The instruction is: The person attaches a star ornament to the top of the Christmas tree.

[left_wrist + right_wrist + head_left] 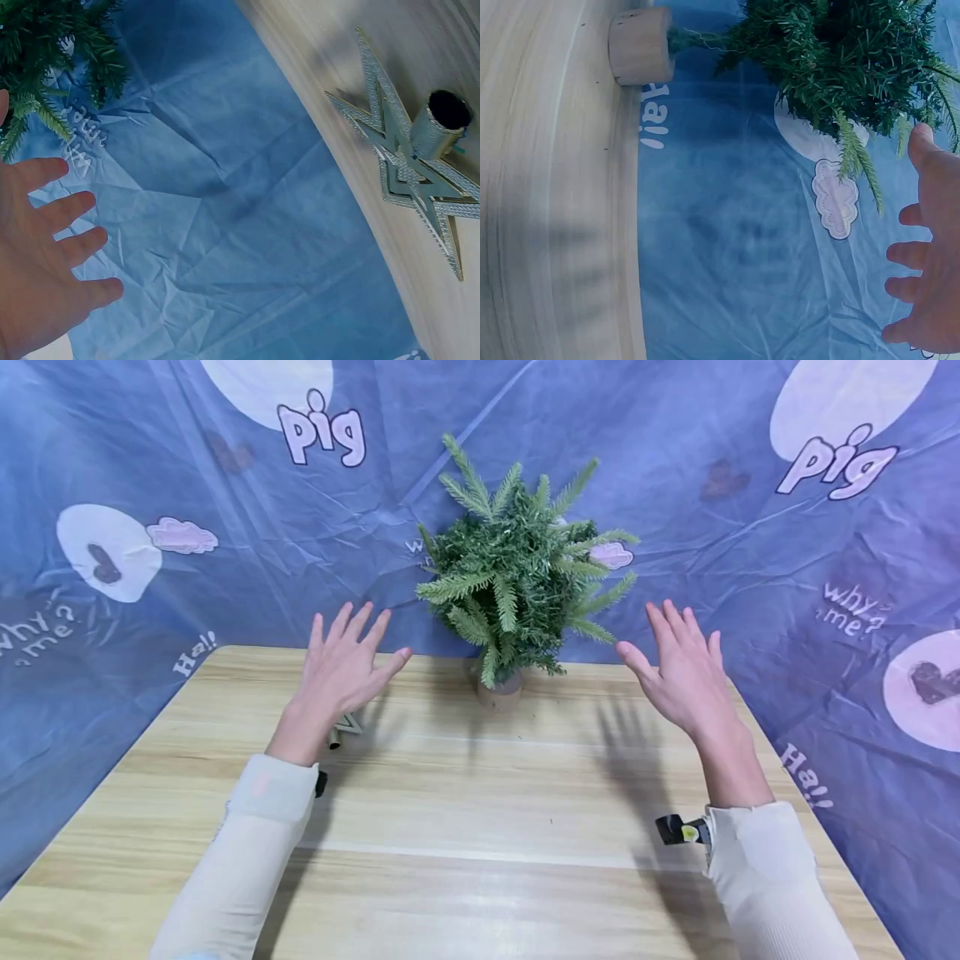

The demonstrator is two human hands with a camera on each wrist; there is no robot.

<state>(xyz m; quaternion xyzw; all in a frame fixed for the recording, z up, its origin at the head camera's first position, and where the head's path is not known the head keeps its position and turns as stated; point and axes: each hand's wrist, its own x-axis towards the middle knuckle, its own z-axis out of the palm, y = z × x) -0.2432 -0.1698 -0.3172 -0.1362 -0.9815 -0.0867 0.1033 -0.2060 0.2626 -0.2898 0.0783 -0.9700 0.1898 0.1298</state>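
A small artificial Christmas tree (517, 568) stands upright on a round wooden base (499, 690) near the back edge of the table. To its left, my left hand (343, 664) is held above the table with fingers spread and nothing in them. My right hand (681, 668) is raised on the other side, fingers straight and also holding nothing, its thumb close to the outer branches. Under my left hand lies a silvery star tree topper (401, 161) with a short tube; in the head view the hand and wrist hide most of it.
The wooden table (465, 810) reaches back to a blue printed cloth (390, 510) hung behind and at both sides. A dark wrist camera (678, 830) sits at the right cuff. Small dark green bits lie on the tabletop.
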